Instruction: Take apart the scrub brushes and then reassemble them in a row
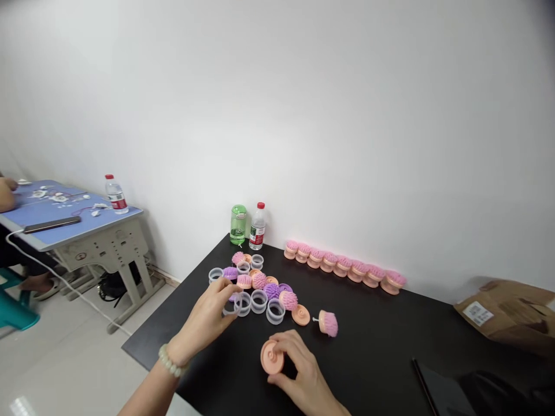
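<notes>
My left hand (207, 312), with a beaded bracelet at its wrist, pinches a clear plastic ring (231, 311) at the near edge of a cluster of parts. In my right hand (303, 371) is a peach round cap (271, 358), gripped by its rim, with its raised centre facing me. Beyond my hands lie more clear rings (274, 313), pink bristle brush heads (288, 300) and purple ones (272, 290). A loose peach cap (300, 315) rests by the cluster. To its right, a pink brush head (328, 323) lies on its side, its stem pointing left.
Along the wall runs a row of pink-and-peach brushes (343, 266) on the black table (368, 358). A green bottle (238, 225) and a water bottle (257, 227) stand at the back corner. A paper bag (507, 309) is at right. Another person's arm (6, 193) shows by a blue desk (87, 231).
</notes>
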A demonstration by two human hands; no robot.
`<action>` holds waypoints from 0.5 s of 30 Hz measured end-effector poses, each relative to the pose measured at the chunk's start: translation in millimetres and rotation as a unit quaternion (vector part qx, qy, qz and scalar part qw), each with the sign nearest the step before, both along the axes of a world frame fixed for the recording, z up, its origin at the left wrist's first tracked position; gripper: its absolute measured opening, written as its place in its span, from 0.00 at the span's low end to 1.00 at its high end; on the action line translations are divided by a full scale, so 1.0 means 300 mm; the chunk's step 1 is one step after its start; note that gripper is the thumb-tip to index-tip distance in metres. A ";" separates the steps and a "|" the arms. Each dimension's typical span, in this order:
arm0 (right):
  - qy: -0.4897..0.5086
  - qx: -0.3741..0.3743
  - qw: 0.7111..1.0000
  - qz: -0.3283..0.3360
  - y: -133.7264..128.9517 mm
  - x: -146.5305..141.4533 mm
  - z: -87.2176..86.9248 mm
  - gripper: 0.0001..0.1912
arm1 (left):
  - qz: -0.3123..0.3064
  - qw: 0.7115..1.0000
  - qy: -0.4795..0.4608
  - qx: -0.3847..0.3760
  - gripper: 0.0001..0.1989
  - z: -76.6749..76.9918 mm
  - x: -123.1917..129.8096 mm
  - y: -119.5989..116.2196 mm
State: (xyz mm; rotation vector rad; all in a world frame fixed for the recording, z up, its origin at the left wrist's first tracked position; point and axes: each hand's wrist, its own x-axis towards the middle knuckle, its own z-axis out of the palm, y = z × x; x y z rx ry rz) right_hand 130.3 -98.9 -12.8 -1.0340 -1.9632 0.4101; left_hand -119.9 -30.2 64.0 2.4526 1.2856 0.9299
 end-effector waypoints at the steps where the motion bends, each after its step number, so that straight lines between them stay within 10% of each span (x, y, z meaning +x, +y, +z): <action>1: -0.012 -0.003 1.000 0.020 0.000 -0.029 -0.003 0.14 | 0.016 1.000 0.022 -0.002 0.23 -0.029 -0.034 0.000; 7: -0.113 0.036 0.993 0.019 0.063 -0.244 -0.030 0.21 | 0.103 0.994 0.043 -0.015 0.23 -0.186 -0.173 0.032; 15: -0.198 0.163 0.964 -0.077 0.258 -0.459 -0.048 0.13 | 0.122 0.991 -0.044 -0.015 0.20 -0.233 -0.214 0.083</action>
